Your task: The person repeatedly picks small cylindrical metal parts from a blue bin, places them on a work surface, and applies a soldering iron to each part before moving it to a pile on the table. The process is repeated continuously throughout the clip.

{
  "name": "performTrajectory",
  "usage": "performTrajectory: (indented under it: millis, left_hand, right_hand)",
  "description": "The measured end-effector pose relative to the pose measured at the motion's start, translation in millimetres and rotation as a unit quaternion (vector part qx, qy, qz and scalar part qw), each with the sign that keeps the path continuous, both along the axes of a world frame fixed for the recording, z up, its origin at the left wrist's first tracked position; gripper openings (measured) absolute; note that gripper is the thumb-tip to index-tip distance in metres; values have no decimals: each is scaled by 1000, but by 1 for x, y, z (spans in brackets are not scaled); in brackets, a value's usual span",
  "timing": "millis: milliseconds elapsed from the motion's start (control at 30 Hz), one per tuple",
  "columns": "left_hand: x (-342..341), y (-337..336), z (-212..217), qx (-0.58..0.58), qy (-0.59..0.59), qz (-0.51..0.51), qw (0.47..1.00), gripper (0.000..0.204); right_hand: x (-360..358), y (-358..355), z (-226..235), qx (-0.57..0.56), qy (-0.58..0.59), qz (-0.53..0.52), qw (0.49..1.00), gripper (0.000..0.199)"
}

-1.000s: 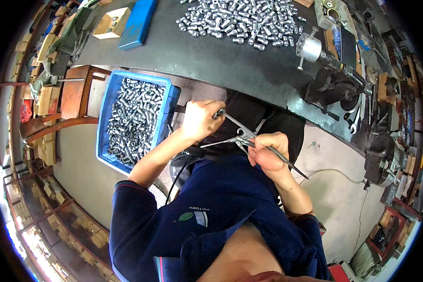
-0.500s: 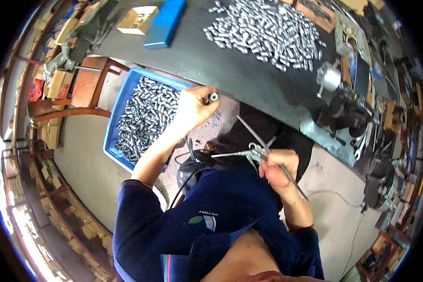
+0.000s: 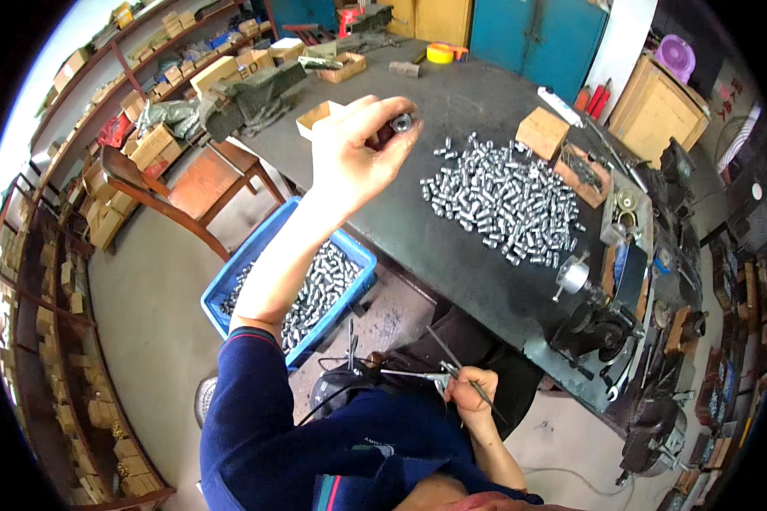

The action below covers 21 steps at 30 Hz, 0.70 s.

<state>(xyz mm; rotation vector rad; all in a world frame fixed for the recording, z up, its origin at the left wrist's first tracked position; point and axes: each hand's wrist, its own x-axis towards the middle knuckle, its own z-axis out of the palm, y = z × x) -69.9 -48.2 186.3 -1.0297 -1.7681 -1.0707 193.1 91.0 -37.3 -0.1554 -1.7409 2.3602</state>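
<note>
My left hand (image 3: 354,153) is raised out over the bench edge. Its fingers are closed round a small cylindrical metal fitting (image 3: 402,123), whose round open end shows. Low in front of my body, my right hand (image 3: 473,392) grips a thin, dark metal rod (image 3: 440,342), pointed like a round file. The same hand also has a silver air blow gun (image 3: 443,375) with a slim nozzle in its grasp. Beneath my left forearm stands a blue plastic crate (image 3: 216,300) of similar fittings. A wide heap of shiny metal fittings (image 3: 503,200) lies on the dark bench.
A wooden chair (image 3: 204,183) stands left of the dark workbench (image 3: 383,213). On the bench's right are a metal clamping device (image 3: 584,281) and a tray of parts (image 3: 626,209). Cardboard boxes (image 3: 543,130) lie farther back. Shelving (image 3: 60,281) lines the left side.
The view has tilted up, showing more of the far bench and cabinets. My left hand has lifted the fitting higher and farther forward. My right hand keeps the rod and blow gun.
</note>
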Motion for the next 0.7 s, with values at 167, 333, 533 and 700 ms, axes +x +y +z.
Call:
performTrajectory:
  millis: [167,333,533,700]
  left_hand:
    - [-4,14,42,65,84,-13,994,19]
    - [-2,30,71,87,90,-13,992,23]
    - [-11,45,93,162,107,-84,977,22]
    - [11,50,112,177,62,-76,979,30]
  right_hand:
    - [5,-1,6,-5,-39,-18,999,23]
    - [6,0,9,-23,-24,-24,999,24]
    - [8,-5,10,-54,-22,-13,998,24]
    - [10,-5,11,-56,-45,-24,997,24]
